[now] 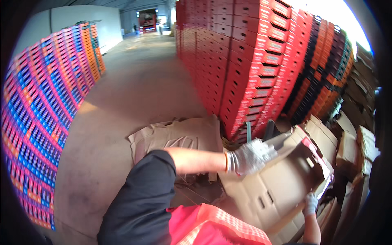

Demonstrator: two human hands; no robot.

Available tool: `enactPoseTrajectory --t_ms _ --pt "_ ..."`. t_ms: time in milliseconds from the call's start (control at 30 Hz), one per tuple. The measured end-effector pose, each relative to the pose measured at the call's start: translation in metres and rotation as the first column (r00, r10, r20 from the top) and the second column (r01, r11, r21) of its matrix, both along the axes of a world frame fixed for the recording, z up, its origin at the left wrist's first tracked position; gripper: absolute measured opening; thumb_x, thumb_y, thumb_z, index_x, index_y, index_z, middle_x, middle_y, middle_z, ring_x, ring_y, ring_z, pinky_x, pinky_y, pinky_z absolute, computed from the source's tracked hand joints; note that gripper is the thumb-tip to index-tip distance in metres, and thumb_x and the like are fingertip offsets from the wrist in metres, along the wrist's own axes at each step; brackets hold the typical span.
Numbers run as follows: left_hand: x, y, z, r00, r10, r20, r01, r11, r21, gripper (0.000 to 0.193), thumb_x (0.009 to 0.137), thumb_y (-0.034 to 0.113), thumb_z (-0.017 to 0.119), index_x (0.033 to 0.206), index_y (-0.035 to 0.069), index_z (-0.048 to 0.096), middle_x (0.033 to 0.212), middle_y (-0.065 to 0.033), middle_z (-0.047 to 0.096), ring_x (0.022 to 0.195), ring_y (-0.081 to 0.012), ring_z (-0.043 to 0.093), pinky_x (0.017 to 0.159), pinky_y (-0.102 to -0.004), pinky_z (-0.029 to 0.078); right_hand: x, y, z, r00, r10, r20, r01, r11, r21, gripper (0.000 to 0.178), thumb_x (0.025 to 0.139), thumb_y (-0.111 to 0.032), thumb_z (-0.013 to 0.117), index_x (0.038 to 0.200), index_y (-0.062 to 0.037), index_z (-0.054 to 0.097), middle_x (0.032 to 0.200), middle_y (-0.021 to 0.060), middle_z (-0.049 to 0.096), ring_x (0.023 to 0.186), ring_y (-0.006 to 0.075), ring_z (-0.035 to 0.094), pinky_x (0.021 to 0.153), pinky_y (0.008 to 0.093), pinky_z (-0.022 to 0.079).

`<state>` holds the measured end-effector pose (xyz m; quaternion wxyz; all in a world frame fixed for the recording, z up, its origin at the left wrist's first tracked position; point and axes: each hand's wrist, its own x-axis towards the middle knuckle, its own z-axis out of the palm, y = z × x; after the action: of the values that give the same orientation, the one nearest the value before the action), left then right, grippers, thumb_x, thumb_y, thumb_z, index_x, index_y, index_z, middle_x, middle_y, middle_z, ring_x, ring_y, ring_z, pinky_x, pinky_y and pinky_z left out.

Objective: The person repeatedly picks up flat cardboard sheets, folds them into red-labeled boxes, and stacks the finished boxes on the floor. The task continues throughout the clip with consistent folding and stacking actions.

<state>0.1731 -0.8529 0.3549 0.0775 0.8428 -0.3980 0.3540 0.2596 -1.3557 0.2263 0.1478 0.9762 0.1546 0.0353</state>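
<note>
A brown cardboard box [281,190], partly flattened with a raised wall and slots cut in it, tilts in front of me at the right. My left hand [251,157], in a grey-white work glove, is at its upper left edge; the fingers are somewhat blurred but look bent over that edge. Lower down on the right side, my right hand [311,203], also gloved, grips the box's rim with closed fingers. A strip of red and white print [313,148] shows along the far wall of the box.
Flattened brown cardboard [183,132] lies on the floor ahead. Tall stacks of red boxes [241,69] rise just beyond. More cardboard [347,151] is heaped at the right. Colourful crate stacks [45,98] line the left, with concrete floor [134,81] between.
</note>
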Motion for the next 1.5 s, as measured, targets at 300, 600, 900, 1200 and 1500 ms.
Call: enactPoseTrajectory --t_ms 300,600,900,1200,1500 --pt "0.056 -0.004 -0.115 0.87 -0.407 -0.28 0.484 0.587 0.649 0.078 0.074 0.042 0.071 0.146 0.025 0.043 0.146 -0.0137 0.048 0.135 -0.0325 0.046 0.102 -0.0575 0.039 -0.152 0.053 0.033 0.749 0.617 -0.242 -0.589 0.787 0.185 0.078 0.067 -0.023 0.08 0.138 -0.0117 0.05 0.131 0.0134 0.056 0.105 0.0332 0.06 0.095 0.0478 0.047" --pt "0.085 -0.106 -0.046 0.93 -0.037 -0.367 0.042 0.999 0.005 0.04 0.083 0.05 0.066 0.099 0.012 0.066 0.071 -0.0102 0.068 0.065 -0.033 0.066 0.057 -0.0437 0.052 -0.095 0.029 0.063 0.915 -0.034 0.402 -0.327 0.521 0.789 0.025 0.076 -0.006 0.074 0.097 -0.0032 0.061 0.076 0.0029 0.051 0.061 0.0115 0.046 0.057 0.0267 0.042" --pt "-0.063 -0.037 -0.021 -0.551 0.011 -0.834 0.57 0.735 -0.367 0.079 0.084 0.036 0.076 0.145 0.002 0.038 0.14 -0.0147 0.051 0.12 -0.0215 0.05 0.104 -0.0381 0.039 -0.216 0.066 0.119 -0.009 0.706 -0.708 0.606 0.568 0.558 0.065 0.084 -0.017 0.078 0.139 0.0021 0.048 0.139 0.0122 0.055 0.124 0.0175 0.051 0.107 0.0366 0.041" --pt "0.013 -0.028 -0.105 0.747 0.032 -0.664 0.042 0.995 0.095 0.047 0.088 0.03 0.064 0.13 0.01 0.059 0.127 -0.0152 0.06 0.118 -0.0331 0.055 0.096 -0.0437 0.044 -0.184 0.033 0.068 0.908 0.366 -0.201 -0.095 0.65 0.754 0.072 0.076 -0.004 0.077 0.141 -0.0045 0.046 0.138 0.0204 0.052 0.13 0.0283 0.049 0.105 0.0357 0.043" --pt "0.0 -0.09 -0.147 0.194 -0.889 -0.416 -0.667 0.192 -0.72 0.078 0.09 0.018 0.059 0.155 0.001 0.02 0.162 -0.0111 0.023 0.15 -0.0204 0.018 0.121 -0.0312 0.015 -0.141 0.016 -0.059 0.896 -0.123 -0.427 0.328 -0.467 0.822 0.061 0.088 -0.017 0.061 0.143 0.0002 0.041 0.147 0.0186 0.036 0.132 0.0285 0.04 0.108 0.0367 0.038"
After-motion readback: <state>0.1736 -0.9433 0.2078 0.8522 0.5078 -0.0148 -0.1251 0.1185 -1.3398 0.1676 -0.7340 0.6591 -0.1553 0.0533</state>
